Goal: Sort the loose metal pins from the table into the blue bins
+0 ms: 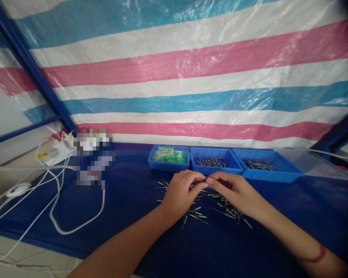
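Observation:
My left hand and my right hand meet fingertip to fingertip above the blue table. Both are closed in a pinch around a small dark piece, mostly hidden by the fingers and too small to name. Below them, thin metal pins that look like blind rivets are scattered in a loose group under my left hand. A denser heap of similar pins lies beneath my right hand, which covers part of it.
Behind the hands stand three blue bins: one with green packets, two with pins. White cables run over the table's left side near a blurred object. A striped plastic sheet hangs behind.

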Action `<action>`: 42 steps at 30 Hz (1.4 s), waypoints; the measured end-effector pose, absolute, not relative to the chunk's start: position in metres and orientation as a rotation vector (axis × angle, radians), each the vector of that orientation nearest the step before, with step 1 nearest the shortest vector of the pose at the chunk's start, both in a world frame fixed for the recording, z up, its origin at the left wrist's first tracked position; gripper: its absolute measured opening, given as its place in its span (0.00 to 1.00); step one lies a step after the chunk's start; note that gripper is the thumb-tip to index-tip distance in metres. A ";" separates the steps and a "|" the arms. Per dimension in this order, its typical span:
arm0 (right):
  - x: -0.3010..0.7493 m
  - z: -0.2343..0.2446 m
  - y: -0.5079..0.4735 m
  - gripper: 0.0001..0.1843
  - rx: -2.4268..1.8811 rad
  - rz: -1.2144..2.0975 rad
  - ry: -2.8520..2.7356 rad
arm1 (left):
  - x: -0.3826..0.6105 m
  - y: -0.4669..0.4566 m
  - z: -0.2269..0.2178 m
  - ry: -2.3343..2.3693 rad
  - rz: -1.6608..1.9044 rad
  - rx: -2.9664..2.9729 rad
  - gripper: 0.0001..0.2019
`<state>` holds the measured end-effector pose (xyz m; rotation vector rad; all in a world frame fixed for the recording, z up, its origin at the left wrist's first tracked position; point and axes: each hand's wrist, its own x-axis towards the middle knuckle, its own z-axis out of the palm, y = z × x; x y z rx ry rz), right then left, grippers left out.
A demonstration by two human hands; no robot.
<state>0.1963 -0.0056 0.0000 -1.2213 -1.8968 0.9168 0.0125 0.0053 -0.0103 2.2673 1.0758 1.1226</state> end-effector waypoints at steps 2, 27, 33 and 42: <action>0.195 0.002 -0.007 0.17 -1.203 1.016 -1.879 | 0.013 0.005 -0.011 0.995 1.149 2.212 0.05; 0.185 -0.008 -0.009 0.19 -1.099 1.255 -1.736 | 0.019 0.009 -0.015 0.882 1.166 1.502 0.07; 0.186 -0.005 -0.009 0.17 -1.122 1.229 -1.690 | 0.018 0.010 -0.015 0.914 1.160 1.550 0.08; 0.196 0.000 -0.006 0.14 -1.127 0.937 -1.728 | 0.014 0.006 -0.011 1.006 1.043 1.894 0.09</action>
